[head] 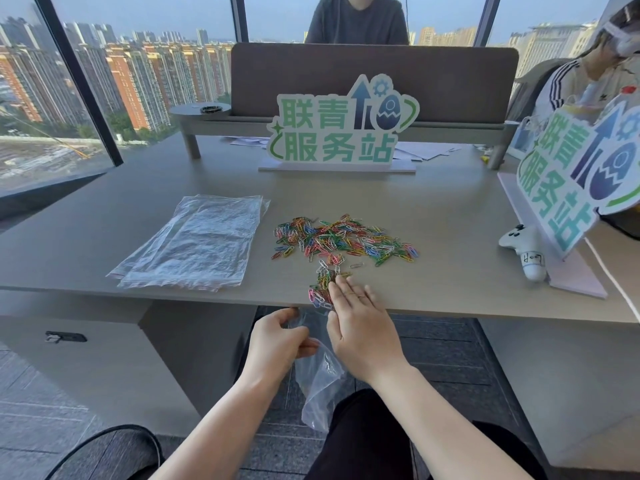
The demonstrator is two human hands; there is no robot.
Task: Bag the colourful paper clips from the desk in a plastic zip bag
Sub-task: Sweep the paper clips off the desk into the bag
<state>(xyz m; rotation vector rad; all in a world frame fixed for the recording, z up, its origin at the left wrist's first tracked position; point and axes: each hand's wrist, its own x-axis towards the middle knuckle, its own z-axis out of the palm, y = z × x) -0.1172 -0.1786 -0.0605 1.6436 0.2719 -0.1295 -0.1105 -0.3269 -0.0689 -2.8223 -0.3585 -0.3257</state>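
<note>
— Plastic, thin and slippery: that is what my left hand is pinching, thumb and fingers closed on the mouth of the zip bag, just under the lip of the desk. It hangs slack below my fingers towards my lap.

— And the other hand?

— My right hand lies flat, fingers open and together, gripping nothing. Against its fingertips sits a small bunch of paper clips, right at the desk edge. The main heap of clips lies further out, beyond my fingertips, well apart from the bag.

— What worries you?

— The mouth. I hold only one side of it, so I cannot tell how wide it gapes; clear film hides its own rim. If it sags shut, whatever I sweep over the edge would miss and drop to the floor.

— Anything else?

— The bunch sits slightly to the left of my palm, not squarely in front of it. A flat hand may shed clips round the side, and they hook together, so one straggler could drag others off past the opening.

— And the spare bags?

— The stack of plastic bags lies far to the left of my fingers, clear of any sweep. The white controller is off to the right, also out of reach.
</note>
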